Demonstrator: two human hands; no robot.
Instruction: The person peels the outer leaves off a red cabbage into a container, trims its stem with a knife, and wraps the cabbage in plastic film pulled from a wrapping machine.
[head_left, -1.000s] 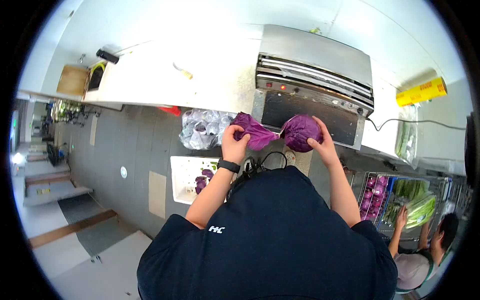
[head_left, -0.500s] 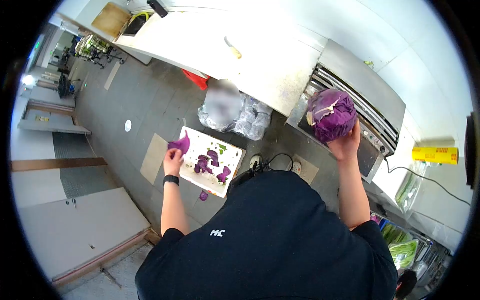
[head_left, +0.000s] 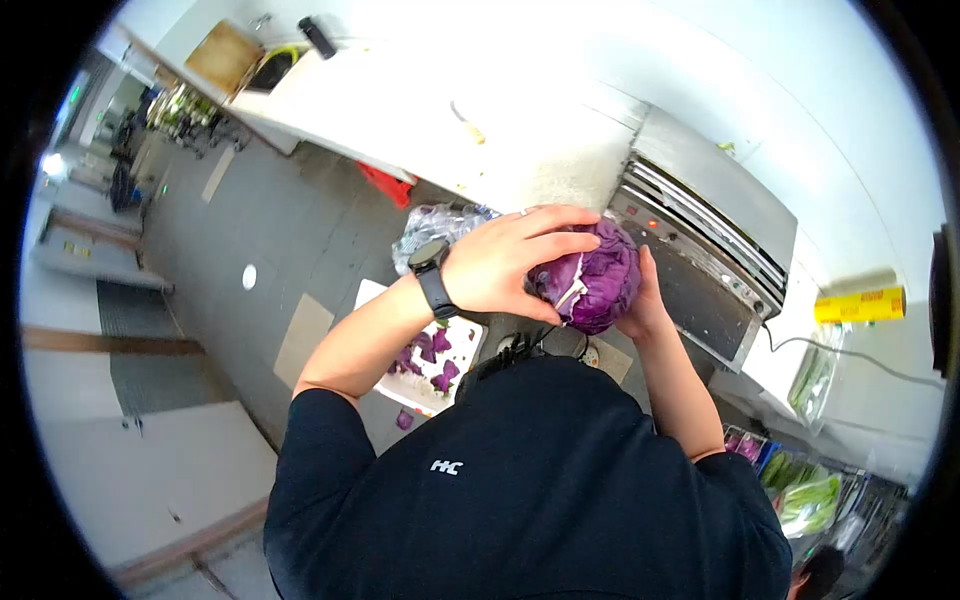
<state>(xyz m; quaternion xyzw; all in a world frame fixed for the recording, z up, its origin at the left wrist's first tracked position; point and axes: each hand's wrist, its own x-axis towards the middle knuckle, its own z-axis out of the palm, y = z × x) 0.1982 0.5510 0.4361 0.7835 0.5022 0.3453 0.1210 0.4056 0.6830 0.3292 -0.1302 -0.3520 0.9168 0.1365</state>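
A red cabbage (head_left: 605, 278) is held in front of my chest, beside the wrapping machine. My right hand (head_left: 646, 300) cups it from the right and below, its fingers mostly hidden behind the head. My left hand (head_left: 520, 262), with a black watch on the wrist, curves round the cabbage's left side and top, fingers and thumb touching its outer leaves. A pale rib or torn leaf edge shows between the hands. Under my left forearm stands a white bin (head_left: 462, 362) with several purple leaf pieces (head_left: 440, 375) in it.
A steel wrapping machine (head_left: 700, 250) stands right of the white counter (head_left: 400, 110), where a knife (head_left: 468, 124) lies. A yellow roll (head_left: 860, 305) and a black cable are at the right. A purple leaf (head_left: 404, 419) lies on the floor. Bagged greens (head_left: 810, 503) sit lower right.
My left hand has come up from the bin to the cabbage, and the leaf it held is gone from it. My right hand has brought the cabbage left and lower, off the machine.
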